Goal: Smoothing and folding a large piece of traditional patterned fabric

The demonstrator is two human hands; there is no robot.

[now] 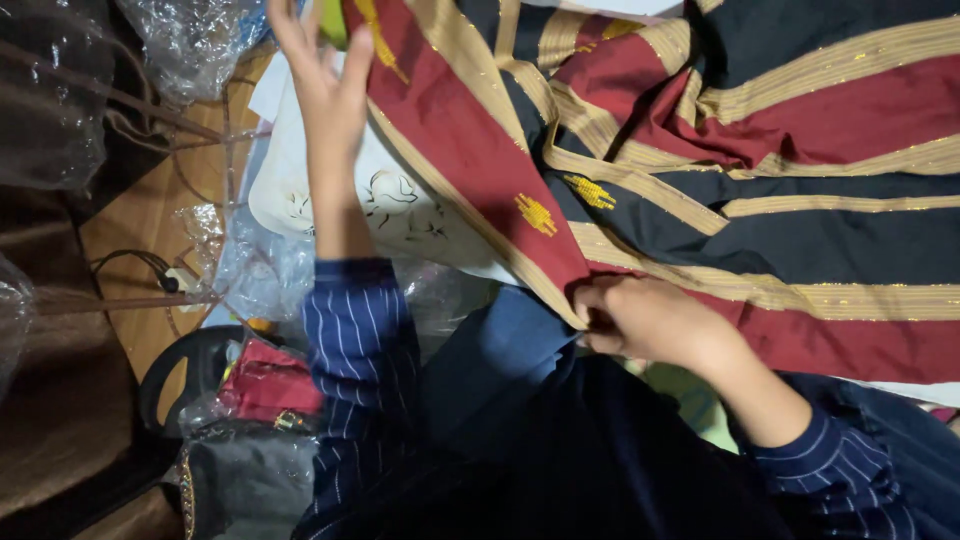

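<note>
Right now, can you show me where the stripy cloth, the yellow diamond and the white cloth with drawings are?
Stripy cloth [450, 140], head view, on a red stripe.
Yellow diamond [536, 214], head view, on its middle.
White cloth with drawings [400, 205], head view, beside a black drawing.

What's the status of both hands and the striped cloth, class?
Left hand raised, fingers spread, at striped cloth upper edge. Right hand pinching its lower edge. White fabric lying beneath.
</note>
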